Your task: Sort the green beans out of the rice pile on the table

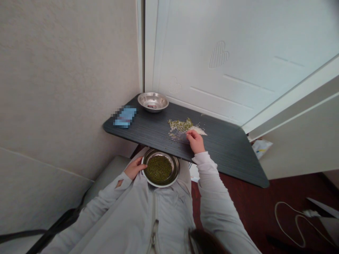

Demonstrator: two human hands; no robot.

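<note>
No readable text or labels.

Jacket [127,225]: pale grey, soft fabric, long-sleeved. Front zip [155,211]: pale tape, grey metallic-looking pull [155,229] on it. Left sleeve [103,201], left of the zip: creased, small opening [120,183] near the cuff. Right sleeve [221,201], right of the zip: creased, gathered cuff [203,157]. Trousers [186,173], beyond the zip's top: pale, greyish beige. Left hand [134,168], right hand [196,141]: bare.

Head-worn view, forward, down over hands
</note>
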